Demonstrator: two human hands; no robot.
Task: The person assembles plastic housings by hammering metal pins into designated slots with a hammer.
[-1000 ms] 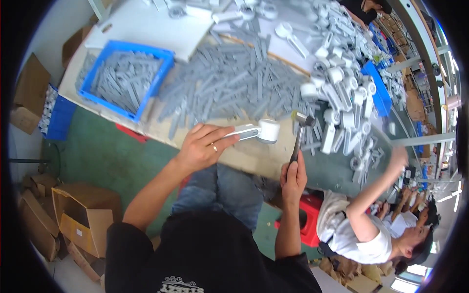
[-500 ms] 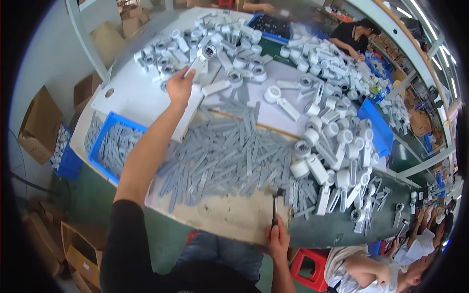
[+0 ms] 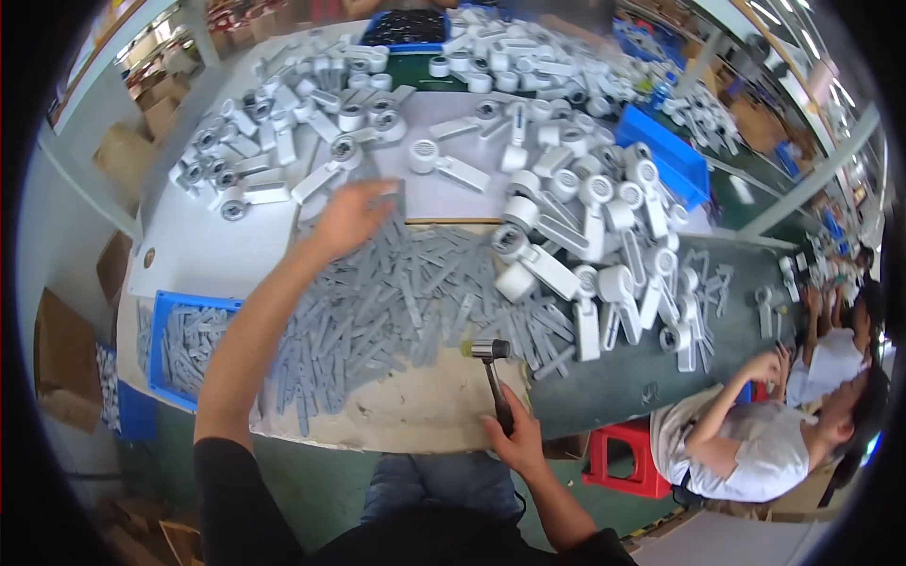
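My left hand (image 3: 354, 222) reaches over the heap of flat grey strips (image 3: 377, 302), its fingers stretched to the right and blurred. No white part shows in it. Just beyond it lies a white handheld-fan-like part (image 3: 330, 170) with a round head and a long handle. Another such part (image 3: 453, 168) rests farther right on the white board. At the table's front edge my right hand (image 3: 517, 429) is closed round the dark handle of a small mallet (image 3: 493, 363). The mallet's head is raised, with a dark end and a yellowish end, close to the strips.
Many white parts pile up at the far left (image 3: 283, 113) and on the right (image 3: 604, 226). A blue bin (image 3: 159, 330) of grey strips stands at the left, an open blue bin (image 3: 661, 156) at the right. One person (image 3: 764, 443) sits right, near a red stool (image 3: 628, 462).
My left hand has let go of the white part and come nearer, over the grey strips. My right hand still holds the mallet, now more fully in view. The view has swung right.
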